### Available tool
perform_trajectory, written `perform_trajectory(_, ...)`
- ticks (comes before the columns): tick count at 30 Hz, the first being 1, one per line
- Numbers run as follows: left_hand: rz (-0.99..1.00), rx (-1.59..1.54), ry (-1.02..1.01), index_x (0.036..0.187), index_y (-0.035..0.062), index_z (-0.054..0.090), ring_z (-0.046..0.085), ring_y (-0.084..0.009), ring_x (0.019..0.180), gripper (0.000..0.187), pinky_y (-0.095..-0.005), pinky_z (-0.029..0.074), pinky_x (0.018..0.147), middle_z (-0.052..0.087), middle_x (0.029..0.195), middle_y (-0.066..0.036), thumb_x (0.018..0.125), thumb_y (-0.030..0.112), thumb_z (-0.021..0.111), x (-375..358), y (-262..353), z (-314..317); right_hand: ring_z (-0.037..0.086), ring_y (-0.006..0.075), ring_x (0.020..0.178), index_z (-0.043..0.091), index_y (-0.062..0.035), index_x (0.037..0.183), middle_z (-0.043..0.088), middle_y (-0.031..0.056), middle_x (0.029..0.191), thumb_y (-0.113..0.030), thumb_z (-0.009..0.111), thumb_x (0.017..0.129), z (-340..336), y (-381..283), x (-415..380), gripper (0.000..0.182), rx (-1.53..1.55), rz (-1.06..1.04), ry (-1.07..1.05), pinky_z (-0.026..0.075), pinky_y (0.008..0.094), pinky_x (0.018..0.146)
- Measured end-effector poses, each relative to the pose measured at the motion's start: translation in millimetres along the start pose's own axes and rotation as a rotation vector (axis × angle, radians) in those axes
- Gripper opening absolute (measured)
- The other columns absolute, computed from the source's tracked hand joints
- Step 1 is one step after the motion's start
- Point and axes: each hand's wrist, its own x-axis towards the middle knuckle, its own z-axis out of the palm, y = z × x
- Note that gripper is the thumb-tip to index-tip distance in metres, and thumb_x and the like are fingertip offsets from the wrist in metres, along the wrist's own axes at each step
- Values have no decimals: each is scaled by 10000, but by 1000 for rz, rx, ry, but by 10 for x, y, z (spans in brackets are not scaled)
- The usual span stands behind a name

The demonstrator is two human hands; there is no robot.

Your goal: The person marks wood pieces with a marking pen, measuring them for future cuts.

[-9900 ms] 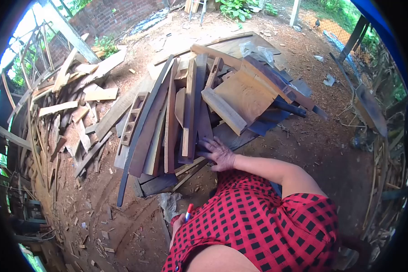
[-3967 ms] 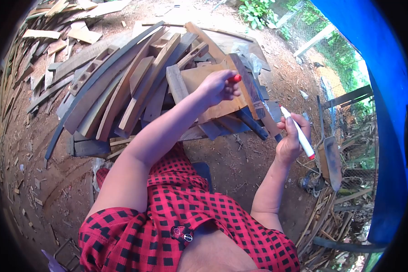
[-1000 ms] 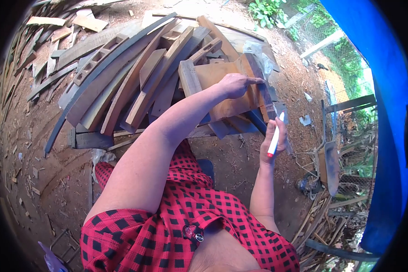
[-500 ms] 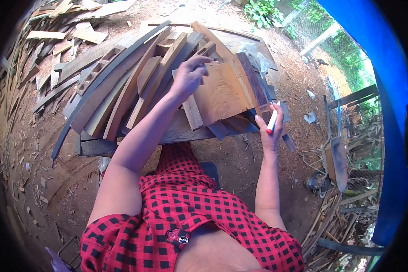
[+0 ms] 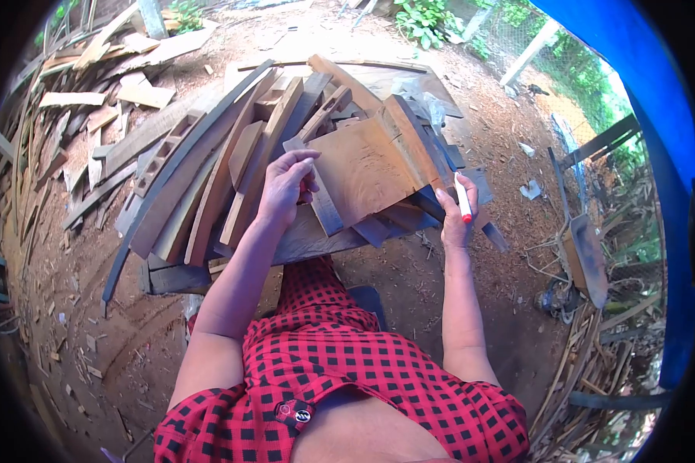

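The marker (image 5: 462, 199) sits clenched in your right hand (image 5: 457, 212), ready beside the square board (image 5: 367, 171); your left hand (image 5: 284, 189) grasps a narrow plank (image 5: 318, 193), steadying it.

Left hand (image 5: 284, 187) grips the near-left edge of a flat board (image 5: 365, 168) on the plank pile (image 5: 208, 170). Right hand (image 5: 457, 210) holds a white marker (image 5: 462, 198), red cap down, at the board's right edge.

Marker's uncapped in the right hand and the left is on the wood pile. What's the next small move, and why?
Probably bring the marker tip onto the broad flat board. The right hand holds it right at that board's edge, and the left hand grips the narrow plank bordering it, seemingly steadying the stack.
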Motion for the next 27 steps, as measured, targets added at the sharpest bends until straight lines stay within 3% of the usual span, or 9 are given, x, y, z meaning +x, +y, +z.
perform_trajectory(4,-76,38,-76,1044,45,636,545,-68,554,202,-199,421,452,553,678,13,888,157,575,-19,-47,151,499,252,1129,533,-38,1122,548,124,1165,-44,702,699,-35,-47,51,455,38,20,24,353,375,1021)
perform_trajectory(6,-96,113,-167,1051,32,641,531,-61,559,214,-197,398,450,538,674,22,886,155,579,-25,-48,263,470,190,1122,537,-59,1134,527,65,1161,-52,704,694,-45,-106,85,471,-25,-99,-42,349,342,1005)
perform_trajectory(8,-39,293,-202,1044,-8,645,513,-45,608,233,-202,412,515,520,691,40,885,155,597,-11,-21,434,494,214,1115,533,-58,1128,548,91,1148,-56,701,685,-50,-222,114,474,-61,-131,-71,361,350,1001)
perform_trajectory(11,91,485,-230,1064,28,655,570,-111,669,263,-248,460,607,560,727,13,844,174,642,129,-5,629,522,235,1103,528,-59,1118,572,114,1129,-57,698,670,-58,-300,198,479,-75,-148,-168,381,352,988)
perform_trajectory(13,484,955,-221,1110,106,664,575,-174,781,365,-309,486,720,564,816,-29,781,261,697,250,63,767,529,219,1098,525,-69,1117,579,93,1110,-45,696,650,-85,-335,301,498,-71,-154,-286,394,341,972)
perform_trajectory(16,746,1309,-222,1131,144,660,578,-247,940,438,-363,476,830,575,958,-64,743,336,726,362,161,1018,529,200,1090,527,-86,1127,578,69,1096,-40,698,634,-149,-284,486,524,35,34,-440,386,329,977)
perform_trajectory(17,655,1348,-294,1146,156,656,556,-278,1027,519,-391,457,877,577,1033,-76,697,396,754,442,153,1086,551,150,995,527,-93,1129,584,33,1037,1,688,608,-156,-142,578,554,17,2,-467,430,285,902)
perform_trajectory(20,719,1530,-400,1142,168,660,560,-264,1025,555,-384,459,865,586,1057,-74,660,419,773,666,44,1204,555,148,983,523,-92,1131,589,28,1008,31,663,587,-160,-137,740,575,139,43,-565,439,289,899)
perform_trajectory(27,480,1578,-593,1122,166,669,637,-277,895,616,-394,474,823,681,897,-104,632,531,749,896,-42,1302,519,153,1044,526,-93,1147,568,30,1043,4,657,600,-208,-106,892,571,276,156,-630,397,301,969)
